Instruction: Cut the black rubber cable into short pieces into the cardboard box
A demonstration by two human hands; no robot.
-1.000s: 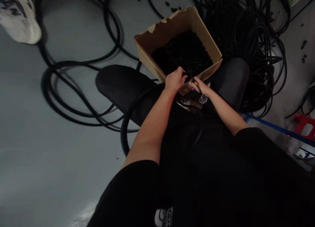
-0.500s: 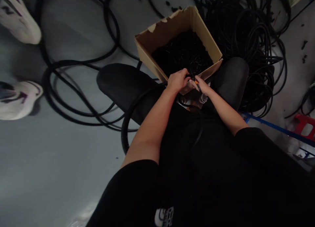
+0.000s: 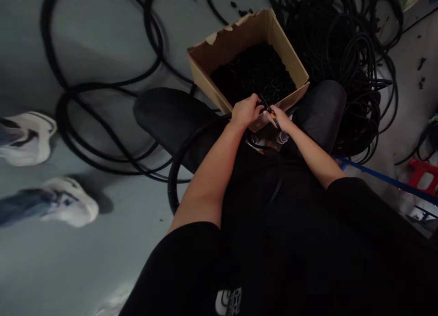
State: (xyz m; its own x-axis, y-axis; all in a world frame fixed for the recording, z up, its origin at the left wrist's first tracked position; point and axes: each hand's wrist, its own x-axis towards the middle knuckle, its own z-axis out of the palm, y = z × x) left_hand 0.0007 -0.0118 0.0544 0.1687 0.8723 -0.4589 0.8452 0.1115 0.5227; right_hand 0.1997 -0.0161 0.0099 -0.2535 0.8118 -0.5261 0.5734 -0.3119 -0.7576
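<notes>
**Right hand** (image 3: pixel 282 122): fingers pinched on a small black plastic piece with an orange band (image 3: pixel 272 114).
**Left hand** (image 3: pixel 243 113): curled, fingertips just beside the same piece (exact grip too small to tell).
**Piece position**: between both hands, just above the near wall of an open brown cardboard box (image 3: pixel 236 39).
**Box contents**: heap of short black plastic pieces (image 3: pixel 253 74).
**Lap**: black trousers (image 3: pixel 321 110), knees either side of the box.
**Right of box**: tangled pile of black rubber cable (image 3: pixel 342 46).
**Far left**: white sneakers (image 3: pixel 68 202) of a nearby person, on the grey floor (image 3: pixel 102 270).
**Change**: sneakers lower in view than half a second ago; hands nearly the same, piece showing slightly more above the fingers.
</notes>
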